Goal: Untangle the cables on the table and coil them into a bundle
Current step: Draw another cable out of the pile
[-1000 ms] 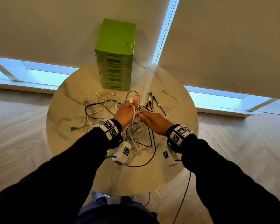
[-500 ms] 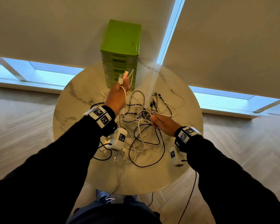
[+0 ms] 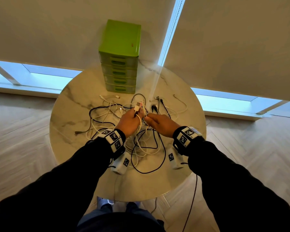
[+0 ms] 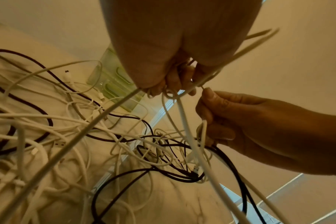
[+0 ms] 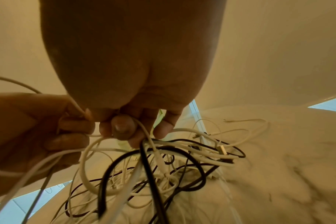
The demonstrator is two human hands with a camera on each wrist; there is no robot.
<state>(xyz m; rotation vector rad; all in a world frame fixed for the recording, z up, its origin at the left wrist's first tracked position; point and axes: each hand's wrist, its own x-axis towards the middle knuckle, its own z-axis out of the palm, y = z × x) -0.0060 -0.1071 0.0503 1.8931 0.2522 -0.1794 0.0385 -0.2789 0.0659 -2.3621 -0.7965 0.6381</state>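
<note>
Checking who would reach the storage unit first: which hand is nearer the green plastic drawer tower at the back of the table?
Left. The left hand is almost straight in front of the green plastic drawer tower; the right hand is off to the tower's right, a little farther away.

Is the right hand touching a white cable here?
Touching: the right wrist view shows the right hand pinching a white cable under its thumb.

You stand at a round marble-patterned desk [image 3: 70,114] on a pale herringbone wood floor [image 3: 20,139]. Ahead of you, two cream roller blinds [image 3: 233,39] cover most of the windows [image 3: 45,77], leaving a bright bluish strip along the bottom and a narrow gap between them. A green plastic drawer unit [image 3: 120,56] sits at the desk's far edge.
</note>
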